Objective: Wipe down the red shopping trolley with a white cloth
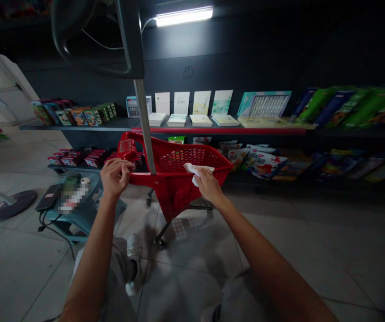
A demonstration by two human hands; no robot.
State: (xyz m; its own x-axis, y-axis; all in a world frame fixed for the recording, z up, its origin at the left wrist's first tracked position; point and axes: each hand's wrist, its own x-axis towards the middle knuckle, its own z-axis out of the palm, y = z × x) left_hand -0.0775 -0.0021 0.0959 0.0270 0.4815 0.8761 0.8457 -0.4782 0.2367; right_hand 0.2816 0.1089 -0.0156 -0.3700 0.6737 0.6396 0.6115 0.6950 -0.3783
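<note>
on my head feed, the right-hand fingers (203, 175) are together and press a crumpled white cloth (195, 170) onto the rim of a red plastic shopping cart (175, 192), with the right hand (207, 185) over the cart's far corner. the left-hand fingers (121, 165) are curled closed over the near rim, just beside a red moulded part (127, 150) at the cart's end. i cannot tell whether the left thumb closes under the rim, because the left hand (115, 177) blocks it from view. the cart stands on casters (160, 241) on the tiled floor (192, 286), and a grey metal pole (144, 125) rises just beside the left hand. caution: downward or sideways pressure could roll the cart, since i see nothing that locks the casters. the cloth could also slide off the rim if the right-hand pressure eases. to the left, a black cable (56, 235) trails from a teal plastic stool (88, 210) and could snag a caster if the cart swings that way. ahead, a cart pushed forward could strike the printed packets (266, 165) beneath the red-edged shelf (212, 131).
</note>
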